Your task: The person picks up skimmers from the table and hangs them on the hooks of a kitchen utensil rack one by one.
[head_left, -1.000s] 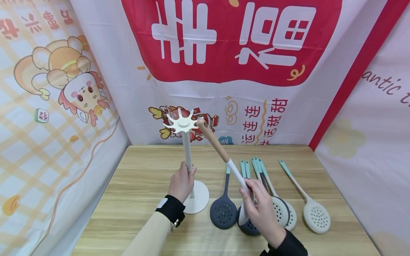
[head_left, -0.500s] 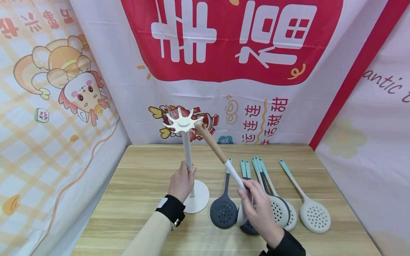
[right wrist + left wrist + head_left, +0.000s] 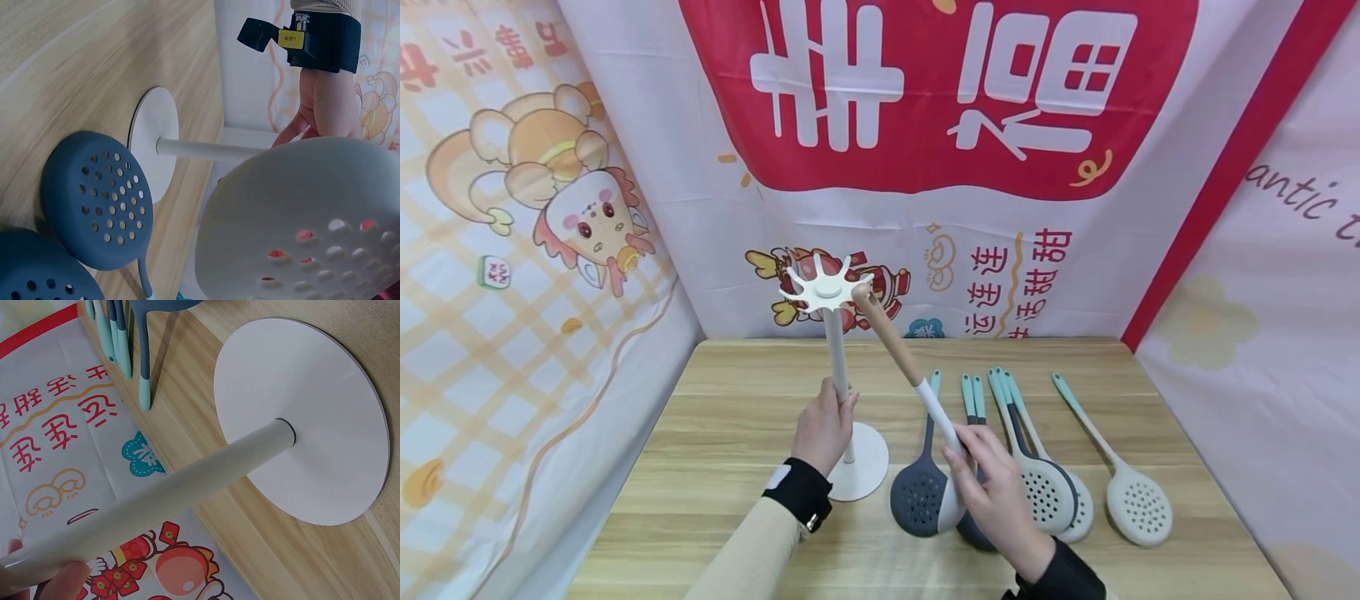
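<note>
Worktop (image 3: 737, 437): wood-grained, spreading beneath both sets of fingers.
Stand (image 3: 837, 350): white and upright; its round base sits below the left fingers, its pronged crown (image 3: 826, 292) above them.
White skimmer (image 3: 934, 410): lifted clear in the right fingers, holed head below them, tan handle slanting away, up and leftward.
Lying skimmers: a dark one (image 3: 917, 492) between the two hands' fingers, an overlapping bunch (image 3: 1051, 492) just right of the right fingers, a lone pale one (image 3: 1138, 504) farther right.
Left hand (image 3: 824, 427): fingers clamped round the stand's pole.
Right hand (image 3: 994, 482): fingers and thumb clamped on the white shaft.
Handle tip (image 3: 862, 295): well beyond the right fingers, at the crown; contact I cannot tell. I take this step as lining up to hang it.
Prong (image 3: 868, 279): next, I judge, the tip needs slipping over it while the left fingers steady the pole.
</note>
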{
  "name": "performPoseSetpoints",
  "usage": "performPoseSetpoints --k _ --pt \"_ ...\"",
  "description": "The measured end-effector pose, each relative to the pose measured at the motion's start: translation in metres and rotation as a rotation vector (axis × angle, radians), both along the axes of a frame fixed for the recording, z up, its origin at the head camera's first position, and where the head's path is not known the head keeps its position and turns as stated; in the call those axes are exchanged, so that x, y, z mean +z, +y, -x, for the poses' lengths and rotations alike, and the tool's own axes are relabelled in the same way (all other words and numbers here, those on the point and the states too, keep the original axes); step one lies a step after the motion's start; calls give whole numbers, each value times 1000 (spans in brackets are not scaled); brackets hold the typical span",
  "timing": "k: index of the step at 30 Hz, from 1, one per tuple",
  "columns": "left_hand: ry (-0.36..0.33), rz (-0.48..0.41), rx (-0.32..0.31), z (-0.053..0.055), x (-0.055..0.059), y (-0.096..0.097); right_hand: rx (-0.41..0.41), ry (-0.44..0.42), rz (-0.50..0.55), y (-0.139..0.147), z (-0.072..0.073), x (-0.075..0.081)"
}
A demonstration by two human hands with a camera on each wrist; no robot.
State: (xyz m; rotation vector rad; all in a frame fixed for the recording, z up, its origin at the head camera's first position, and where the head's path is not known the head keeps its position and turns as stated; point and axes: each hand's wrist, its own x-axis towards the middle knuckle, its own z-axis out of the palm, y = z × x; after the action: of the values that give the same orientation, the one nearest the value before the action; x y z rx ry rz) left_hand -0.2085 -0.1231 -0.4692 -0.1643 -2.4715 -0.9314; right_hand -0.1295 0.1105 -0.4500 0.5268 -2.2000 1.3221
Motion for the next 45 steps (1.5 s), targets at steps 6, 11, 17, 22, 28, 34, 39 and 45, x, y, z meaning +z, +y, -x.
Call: performPoseSetpoints --k 6,11,17,22,28,34,39,45 --pt "-8 4 5 0 0 -1 26 17 13 -7 1 -2" --pt "-14 4 3 0 0 -1 39 -22 15 -11 0 -4" --pt "3 -4 8 0 -2 -1 123 -72 -13 -14 -1 -8" --pt "14 -7 6 -2 -3 0 167 -112 -44 -19 -2 -10" --pt "19 -7 5 -2 -2 0 187 -163 -58 -24 0 -7" --pt "42 -9 8 1 -4 0 196 -139 -61 -26 5 -8" --pt "39 -5 13 0 -4 1 197 -130 -64 -31 10 -13" --pt "48 -4 30 -1 -5 1 194 -194 -82 -38 17 -16"
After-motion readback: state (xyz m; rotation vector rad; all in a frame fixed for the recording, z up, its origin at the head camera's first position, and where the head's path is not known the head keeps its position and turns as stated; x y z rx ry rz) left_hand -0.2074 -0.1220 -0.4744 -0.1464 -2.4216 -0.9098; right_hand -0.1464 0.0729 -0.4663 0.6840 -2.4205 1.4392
